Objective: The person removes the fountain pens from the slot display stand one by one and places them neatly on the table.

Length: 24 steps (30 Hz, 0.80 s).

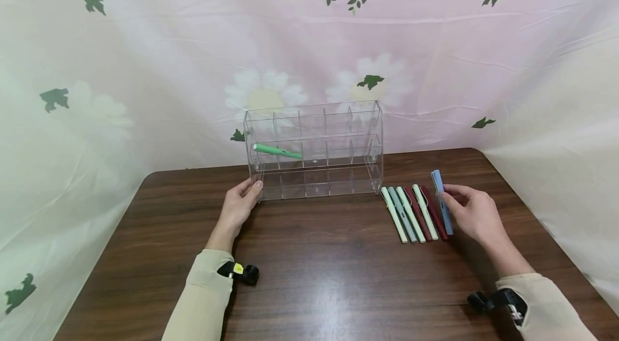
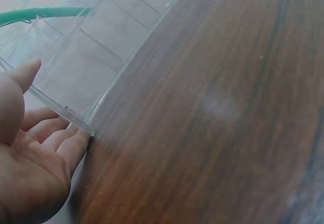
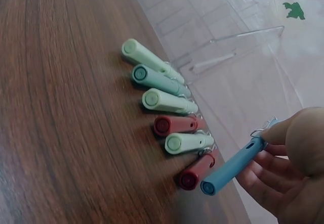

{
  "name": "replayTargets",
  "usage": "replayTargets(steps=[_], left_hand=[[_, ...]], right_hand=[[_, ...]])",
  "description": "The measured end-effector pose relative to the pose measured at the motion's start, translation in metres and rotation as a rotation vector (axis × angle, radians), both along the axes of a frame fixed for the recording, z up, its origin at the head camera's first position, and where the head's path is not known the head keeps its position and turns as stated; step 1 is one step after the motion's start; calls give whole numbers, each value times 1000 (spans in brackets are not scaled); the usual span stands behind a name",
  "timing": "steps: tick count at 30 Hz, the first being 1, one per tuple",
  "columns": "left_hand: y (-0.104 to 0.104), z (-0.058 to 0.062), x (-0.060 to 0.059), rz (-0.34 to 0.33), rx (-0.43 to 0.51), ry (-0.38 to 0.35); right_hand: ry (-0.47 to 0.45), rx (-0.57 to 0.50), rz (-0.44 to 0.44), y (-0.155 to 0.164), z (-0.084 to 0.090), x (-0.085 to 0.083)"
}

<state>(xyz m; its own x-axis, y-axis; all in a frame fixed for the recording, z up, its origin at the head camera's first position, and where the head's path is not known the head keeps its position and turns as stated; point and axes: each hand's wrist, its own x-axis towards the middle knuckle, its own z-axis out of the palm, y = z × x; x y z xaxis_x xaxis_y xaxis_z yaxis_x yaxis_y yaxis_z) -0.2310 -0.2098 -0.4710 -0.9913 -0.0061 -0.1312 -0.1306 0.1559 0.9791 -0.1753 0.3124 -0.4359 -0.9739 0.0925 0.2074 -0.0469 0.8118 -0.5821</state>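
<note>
A clear plastic pen organizer (image 1: 316,175) with three stepped rows of compartments stands at the back of the table. One green pen (image 1: 276,151) lies slanted across its left part, in the middle row. My left hand (image 1: 239,202) holds the organizer's lower left corner, thumb at the front edge and fingers by the side and base. At the right, my right hand (image 1: 476,215) pinches a blue pen (image 3: 233,166) between thumb and fingers near its clip end. Beside it on the table lie several pens in a row: pale green (image 3: 174,102), grey-green (image 3: 161,81) and dark red (image 3: 178,125).
The brown wooden table (image 1: 309,276) ends at a hanging cloth (image 1: 193,62) with flower and leaf prints behind it and at both sides. The row of pens lies close to the organizer's front right corner.
</note>
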Motion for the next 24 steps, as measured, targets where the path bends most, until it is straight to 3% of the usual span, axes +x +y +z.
replayTargets(steps=[12, 24], left_hand=[[0, -1, -1, -5, 11, -12], [0, -1, -1, 1, -15, -8]], right_hand=[[-189, 42, -15, 14, -10, -6], [-187, 111, -14, 12, -16, -13]])
